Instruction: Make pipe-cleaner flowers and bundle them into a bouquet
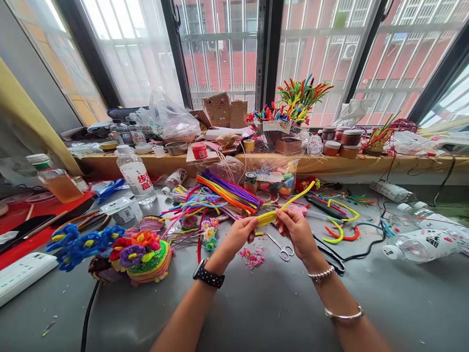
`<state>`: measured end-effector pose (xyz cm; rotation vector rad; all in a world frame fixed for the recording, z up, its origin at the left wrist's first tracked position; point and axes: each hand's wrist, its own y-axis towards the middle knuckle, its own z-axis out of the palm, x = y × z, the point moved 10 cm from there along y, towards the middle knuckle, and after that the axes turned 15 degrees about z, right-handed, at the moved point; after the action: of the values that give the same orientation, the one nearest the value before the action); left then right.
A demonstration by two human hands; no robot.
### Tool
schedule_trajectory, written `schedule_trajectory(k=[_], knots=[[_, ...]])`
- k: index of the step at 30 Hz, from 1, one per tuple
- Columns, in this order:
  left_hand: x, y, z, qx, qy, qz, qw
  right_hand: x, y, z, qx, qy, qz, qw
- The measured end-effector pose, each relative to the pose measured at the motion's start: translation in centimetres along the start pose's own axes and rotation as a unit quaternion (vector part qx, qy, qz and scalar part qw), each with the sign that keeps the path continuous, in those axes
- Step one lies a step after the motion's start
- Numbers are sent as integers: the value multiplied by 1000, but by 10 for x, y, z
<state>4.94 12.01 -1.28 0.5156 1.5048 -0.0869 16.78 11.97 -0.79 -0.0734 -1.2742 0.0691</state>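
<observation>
A yellow pipe cleaner (268, 217), folded into several side-by-side lengths, stretches between my two hands above the table. My left hand (240, 238) pinches its left end between thumb and fingers. At the other end my right hand (294, 231) is closed on it, and a single loose strand rises up and to the right from there. Just below the hands lie small scissors (285, 250) and a scatter of pink fuzz clippings (252, 257). Behind them rests a bundle of purple, orange and yellow pipe cleaners (230, 191).
Left of my hands stand pipe-cleaner flowers (134, 254) and an upright water bottle (135, 176). Bottles lie on their sides at the right, one a large water bottle (421, 246). A black cable (366, 254) crosses the table. The cluttered windowsill (168, 164) runs behind.
</observation>
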Motion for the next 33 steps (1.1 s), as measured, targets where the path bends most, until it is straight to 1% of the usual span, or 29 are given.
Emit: schedule_trajectory(k=[2, 6, 9, 11, 14, 17, 20, 24, 26, 29, 31, 33], knots=[[0, -1, 0, 4, -9, -11, 1000, 0, 1, -4, -5, 27, 8, 1000], [4, -5, 2, 33, -19, -52, 998, 0, 2, -8, 2, 63, 25, 998], [5, -7, 1, 32, -41, -71, 996, -2, 3, -10, 11, 89, 40, 995], [4, -8, 0, 17, -68, -77, 995, -4, 4, -12, 9, 109, 49, 993], [3, -8, -4, -20, -101, -80, 991, -9, 6, -16, -2, 146, 70, 987], [4, -8, -10, -53, -96, -80, 991, -12, 8, -20, -16, 179, 82, 980], [3, -7, -16, -68, -61, -66, 994, -10, 8, -31, -45, 205, 67, 975], [-3, -5, -23, -84, -24, -32, 996, -6, 7, -44, -76, 226, 40, 970], [-7, -4, -29, -105, 5, -11, 994, -7, 7, -45, -82, 228, 38, 969], [-12, -3, -40, -146, 49, 23, 988, -11, 8, -45, -88, 223, 54, 969], [-13, -3, -45, -166, 55, 34, 984, -12, 9, -48, -94, 228, 56, 967], [-12, -3, -48, -176, 45, 35, 983, -9, 10, -57, -104, 230, 47, 966]])
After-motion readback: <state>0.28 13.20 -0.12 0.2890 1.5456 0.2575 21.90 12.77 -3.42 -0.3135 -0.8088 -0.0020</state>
